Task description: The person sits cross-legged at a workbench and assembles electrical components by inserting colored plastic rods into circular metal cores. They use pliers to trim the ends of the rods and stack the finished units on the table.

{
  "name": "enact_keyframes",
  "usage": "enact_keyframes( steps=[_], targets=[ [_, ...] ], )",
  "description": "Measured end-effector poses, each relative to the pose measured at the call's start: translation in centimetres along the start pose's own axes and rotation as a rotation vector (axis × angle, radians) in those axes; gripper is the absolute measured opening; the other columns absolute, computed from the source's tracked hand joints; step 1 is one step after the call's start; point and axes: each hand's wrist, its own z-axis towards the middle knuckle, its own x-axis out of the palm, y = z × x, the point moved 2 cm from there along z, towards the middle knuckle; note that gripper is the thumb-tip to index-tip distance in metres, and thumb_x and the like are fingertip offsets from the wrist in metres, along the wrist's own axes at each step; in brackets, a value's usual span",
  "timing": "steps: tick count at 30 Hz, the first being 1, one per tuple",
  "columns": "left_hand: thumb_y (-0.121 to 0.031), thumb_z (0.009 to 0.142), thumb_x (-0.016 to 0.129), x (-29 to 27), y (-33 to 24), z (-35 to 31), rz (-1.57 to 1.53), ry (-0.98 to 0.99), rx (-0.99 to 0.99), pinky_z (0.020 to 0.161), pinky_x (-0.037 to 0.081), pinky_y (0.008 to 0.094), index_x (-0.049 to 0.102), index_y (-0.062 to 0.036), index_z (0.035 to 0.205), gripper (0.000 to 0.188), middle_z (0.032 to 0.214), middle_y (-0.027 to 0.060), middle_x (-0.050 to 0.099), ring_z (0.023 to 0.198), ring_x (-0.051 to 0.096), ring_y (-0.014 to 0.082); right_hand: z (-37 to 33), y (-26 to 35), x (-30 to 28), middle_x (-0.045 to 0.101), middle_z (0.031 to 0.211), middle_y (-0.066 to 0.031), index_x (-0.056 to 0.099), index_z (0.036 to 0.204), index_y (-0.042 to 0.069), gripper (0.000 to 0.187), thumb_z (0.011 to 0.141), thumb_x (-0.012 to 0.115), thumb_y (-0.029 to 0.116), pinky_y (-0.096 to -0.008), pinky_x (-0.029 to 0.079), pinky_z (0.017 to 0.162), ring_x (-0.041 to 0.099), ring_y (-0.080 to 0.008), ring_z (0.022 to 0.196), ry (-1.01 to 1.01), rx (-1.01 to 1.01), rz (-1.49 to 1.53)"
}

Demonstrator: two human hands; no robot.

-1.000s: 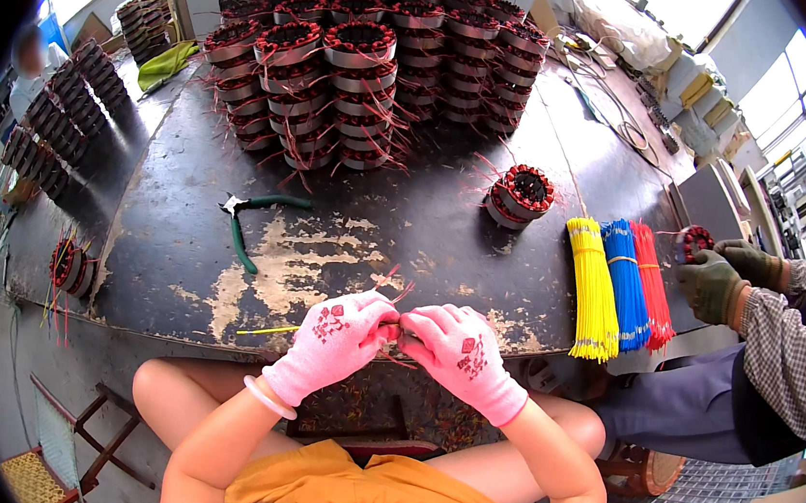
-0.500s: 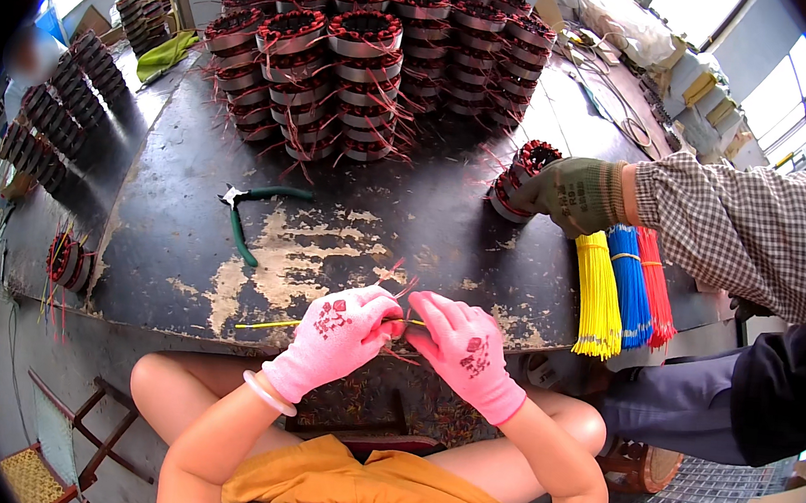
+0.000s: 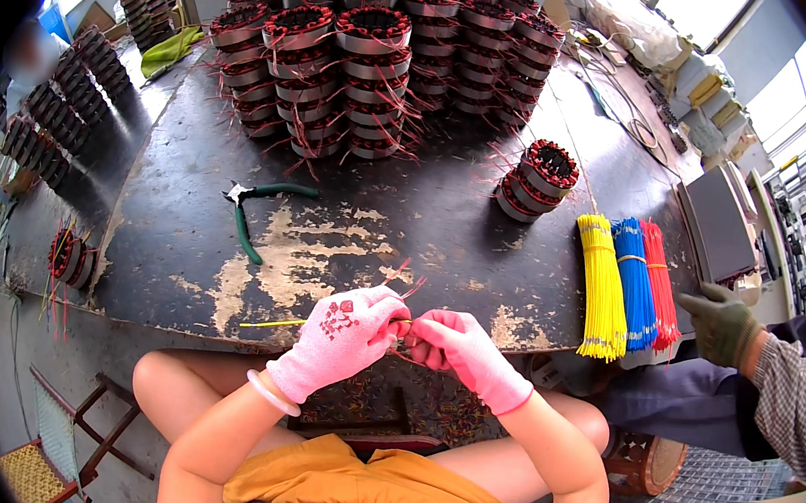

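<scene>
In front of me at the table's near edge, both my hands wear pink gloves and meet fingertip to fingertip. My left hand (image 3: 342,335) is closed on a yellow wire (image 3: 272,323), whose long end sticks out to the left. Thin red copper-coloured wires (image 3: 406,279) rise from between the hands. My right hand (image 3: 464,352) has its fingers curled in a pinch at the wire's other end, just against the left fingertips. The exact joint between the wires is hidden by the gloves.
Tall stacks of wound motor stators (image 3: 372,74) stand at the back, with a short stack (image 3: 538,179) at right. Green-handled pliers (image 3: 249,217) lie left of centre. Yellow (image 3: 599,290), blue (image 3: 634,288) and red (image 3: 660,286) wire bundles lie near a co-worker's gloved hand (image 3: 721,326).
My right hand has turned and its fingers have curled in; the left stays about where it was. The co-worker's hand has let go of the short stator stack and drawn back right.
</scene>
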Motion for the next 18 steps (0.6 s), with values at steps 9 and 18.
enact_keyframes(
  steps=[9, 18],
  targets=[
    [-0.009, 0.086, 0.068, 0.2, 0.1, -0.2, 0.032, -0.026, 0.014, 0.073, 0.055, 0.0400, 0.067, -0.0085, 0.099, 0.013, 0.098, 0.0066, 0.068, 0.087, 0.068, 0.0312, -1.8, 2.1, 1.2, 0.068, 0.084, -0.0067, 0.067, 0.095, 0.004, 0.018, 0.093, 0.067, 0.022, -0.0380, 0.052, 0.067, 0.066, -0.0256, 0.074, -0.379, -0.944, -1.204],
    [-0.012, 0.085, 0.070, -0.2, -0.1, -0.1, 0.037, 0.025, 0.013, 0.076, 0.056, 0.0394, 0.068, -0.0085, 0.100, 0.015, 0.104, 0.0084, 0.070, 0.091, 0.069, 0.0312, 0.1, 1.0, -0.3, 0.069, 0.082, -0.0071, 0.067, 0.091, 0.007, 0.024, 0.093, 0.070, 0.031, -0.0311, 0.050, 0.061, 0.063, -0.0164, 0.064, -0.250, -0.311, -0.584]
  ],
)
